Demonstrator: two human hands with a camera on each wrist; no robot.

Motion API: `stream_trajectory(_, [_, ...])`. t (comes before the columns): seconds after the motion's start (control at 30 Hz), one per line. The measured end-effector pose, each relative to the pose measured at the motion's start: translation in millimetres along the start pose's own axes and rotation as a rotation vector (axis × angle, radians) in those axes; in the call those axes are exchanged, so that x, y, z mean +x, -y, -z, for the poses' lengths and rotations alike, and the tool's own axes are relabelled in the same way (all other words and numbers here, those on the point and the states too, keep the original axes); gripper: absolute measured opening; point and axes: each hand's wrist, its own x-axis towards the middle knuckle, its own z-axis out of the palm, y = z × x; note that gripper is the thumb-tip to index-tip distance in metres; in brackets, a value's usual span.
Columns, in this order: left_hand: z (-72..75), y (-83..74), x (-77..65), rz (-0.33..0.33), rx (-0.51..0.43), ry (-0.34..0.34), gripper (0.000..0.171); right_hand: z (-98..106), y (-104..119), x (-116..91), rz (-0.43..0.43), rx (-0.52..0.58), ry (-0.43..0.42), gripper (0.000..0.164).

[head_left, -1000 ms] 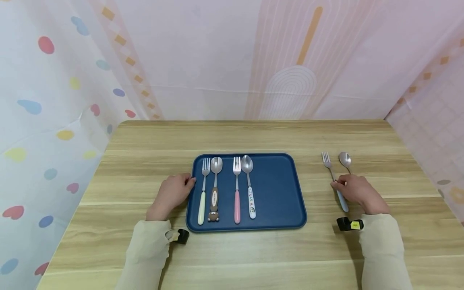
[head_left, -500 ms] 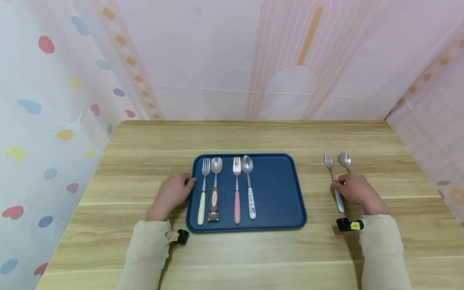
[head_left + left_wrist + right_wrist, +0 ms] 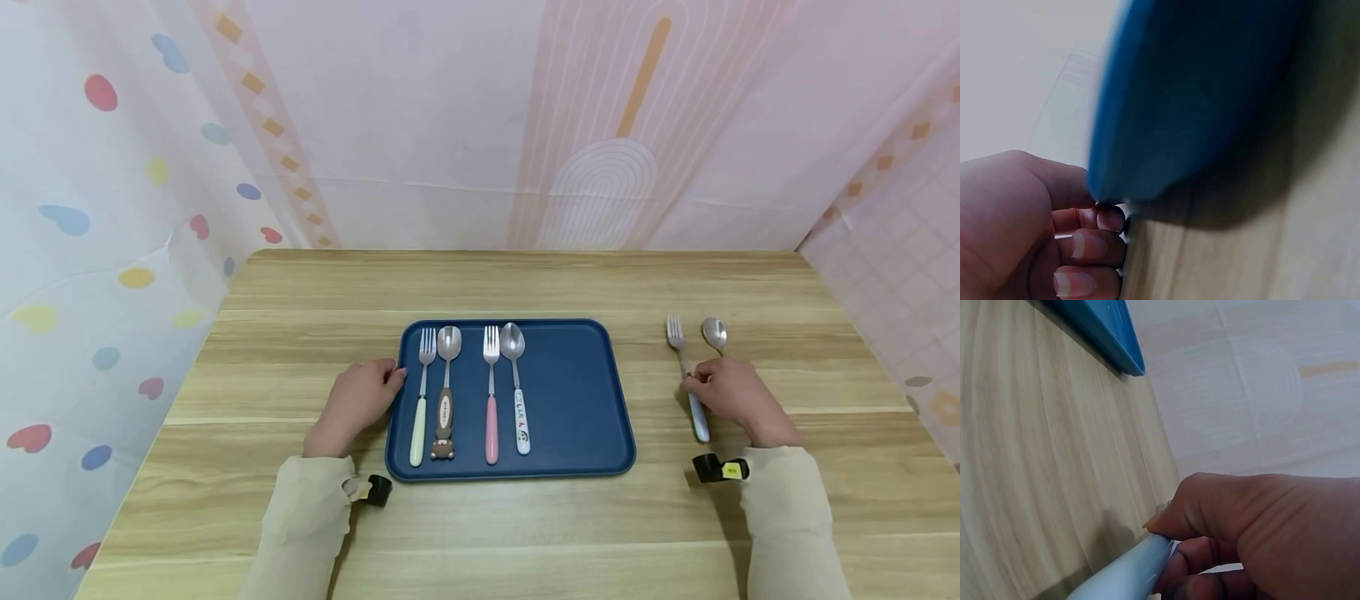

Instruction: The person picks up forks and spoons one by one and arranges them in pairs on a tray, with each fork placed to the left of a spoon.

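Note:
My left hand (image 3: 362,395) grips the left rim of a dark blue tray (image 3: 573,400), thumb at the edge and fingers curled below it in the left wrist view. On the tray lie a fork with a cream handle (image 3: 417,431), a spoon with a brown bear handle (image 3: 444,415), a fork with a pink handle (image 3: 491,429) and a spoon with a white patterned handle (image 3: 521,422). Right of the tray, my right hand (image 3: 735,395) pinches a fork with a pale blue handle (image 3: 698,418), tines pointing away. Beside it is a metal spoon (image 3: 715,332), its handle hidden behind the hand.
Everything lies on a wood-grain table (image 3: 525,533). A patterned cloth (image 3: 435,125) hangs behind the table's far edge and along both sides. Bare tabletop lies between the tray and the held fork.
The pale blue fork has turned slightly in my right hand, its handle end swinging left. My left hand stays at the tray's edge.

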Motion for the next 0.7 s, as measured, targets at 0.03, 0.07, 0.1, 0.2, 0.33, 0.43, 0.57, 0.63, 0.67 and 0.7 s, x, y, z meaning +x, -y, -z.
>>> stream_trajectory(0.03, [-0.1, 0.0, 0.1, -0.002, 0.001, 0.000, 0.032, -1, 1, 0, 0.008, 0.002, -0.003, 0.032])
stream_trajectory(0.07, [0.0, -0.2, 0.2, -0.002, 0.004, -0.002, 0.032, -1, 2, 0, 0.015, 0.004, -0.007, 0.033])
stream_trajectory(0.1, [-0.1, -0.1, 0.3, -0.004, 0.004, -0.002, 0.032, -2, 3, 0, 0.021, 0.005, -0.011, 0.034])
stream_trajectory(0.2, [-0.4, -0.1, 0.4, -0.005, 0.005, 0.000, 0.032, -4, 6, 0, 0.035, 0.007, -0.024, 0.037])
stream_trajectory(0.33, [-1.1, 0.4, 1.0, 0.002, 0.002, 0.005, 0.032, -6, 11, 1, 0.043, 0.008, -0.042, 0.039])
stream_trajectory(0.43, [-1.4, 1.0, 1.6, 0.003, 0.000, 0.006, 0.031, -7, 17, 2, 0.072, 0.002, -0.066, 0.039])
stream_trajectory(0.57, [-1.6, 1.6, 1.6, 0.000, -0.005, 0.002, 0.031, -12, 25, 5, 0.128, -0.031, -0.105, 0.038])
stream_trajectory(0.63, [-1.9, 1.8, 1.4, -0.001, -0.005, -0.001, 0.031, -14, 28, 7, 0.138, -0.050, -0.111, 0.037])
stream_trajectory(0.67, [-2.0, 1.8, 1.3, -0.001, -0.005, -0.002, 0.031, -15, 30, 7, 0.137, -0.055, -0.111, 0.036])
stream_trajectory(0.7, [-2.1, 1.9, 1.2, 0.000, -0.005, -0.002, 0.031, -16, 32, 8, 0.133, -0.059, -0.108, 0.035])
